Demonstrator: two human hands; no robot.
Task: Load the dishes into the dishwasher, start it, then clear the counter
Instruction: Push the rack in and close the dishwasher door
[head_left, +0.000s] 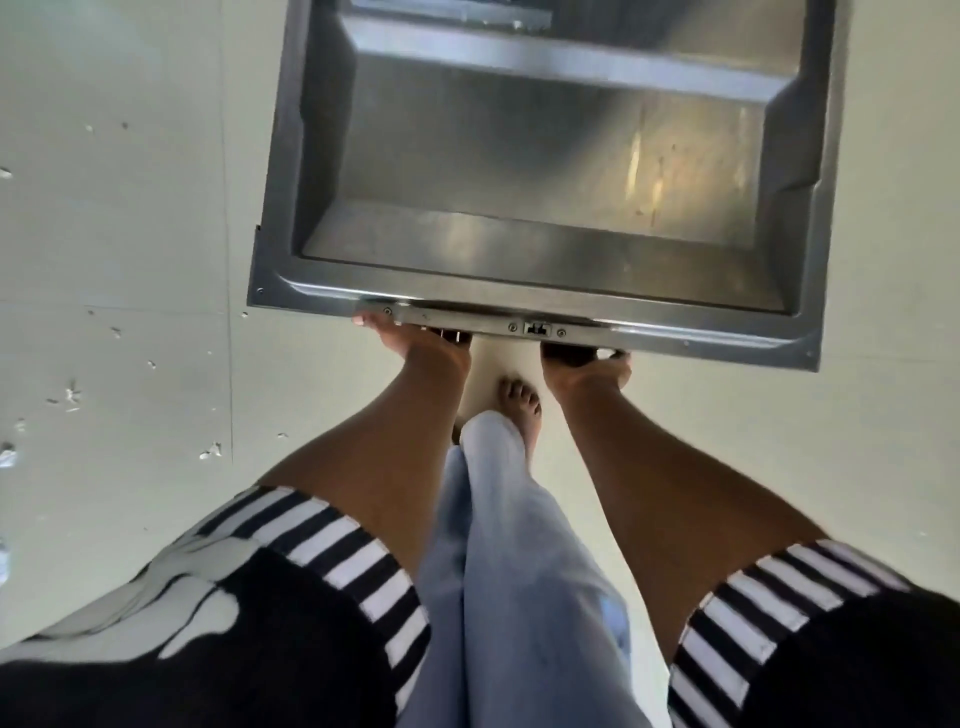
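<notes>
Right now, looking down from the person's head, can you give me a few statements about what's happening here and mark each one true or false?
1. The left hand and the right hand both hold the near edge of the dishwasher door. True.
2. The dishwasher door is fully closed. False: it is swung down and open, with its steel inner face showing.
3. A bare foot shows on the floor between the two arms. True.
4. A plate lies on the open door. False: no dish shows on it.
5. The sleeves are plain red. False: their cuffs are striped black and white.
</notes>
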